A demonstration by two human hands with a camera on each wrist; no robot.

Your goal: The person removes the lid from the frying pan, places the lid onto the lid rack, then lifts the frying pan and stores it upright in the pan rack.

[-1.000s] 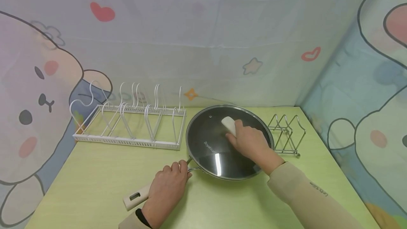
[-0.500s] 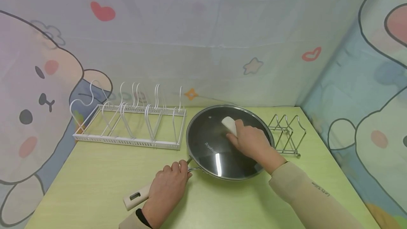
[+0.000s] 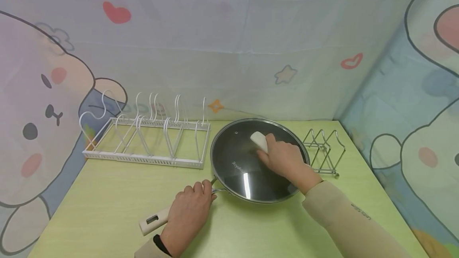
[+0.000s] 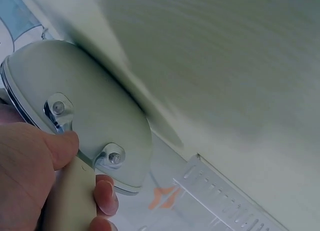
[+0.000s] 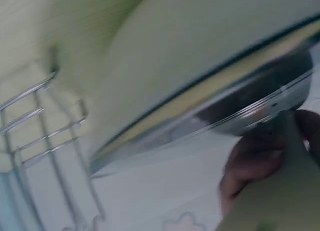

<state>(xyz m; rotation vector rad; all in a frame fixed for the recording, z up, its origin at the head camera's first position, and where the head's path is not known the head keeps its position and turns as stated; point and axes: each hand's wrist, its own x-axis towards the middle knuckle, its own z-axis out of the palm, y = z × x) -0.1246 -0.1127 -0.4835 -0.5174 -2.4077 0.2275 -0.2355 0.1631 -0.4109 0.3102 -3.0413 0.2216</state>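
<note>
Right now I grip the cream pan handle (image 3: 154, 222) with my left hand (image 3: 190, 210), fingers and thumb curled round it near the end where a forked metal bracket (image 4: 113, 158) joins it to the pan (image 4: 85, 91). The butt of the handle pokes out to the left of that hand. My right hand (image 3: 285, 160) holds the pale knob (image 3: 259, 140) of the dark glass lid (image 3: 247, 162), fingers wrapped about it. The pan sits ahead of and to the right of my left hand, beneath my right, with the lid over it; I cannot tell how snugly the rim meets. White lettering shows on the glass between my hands. Ahead and left of my left hand stands a white rack (image 3: 143, 159) on the green table (image 3: 244, 226). Just right of my right hand, partly behind the lid, is a small metal rack (image 3: 322, 171).
</note>
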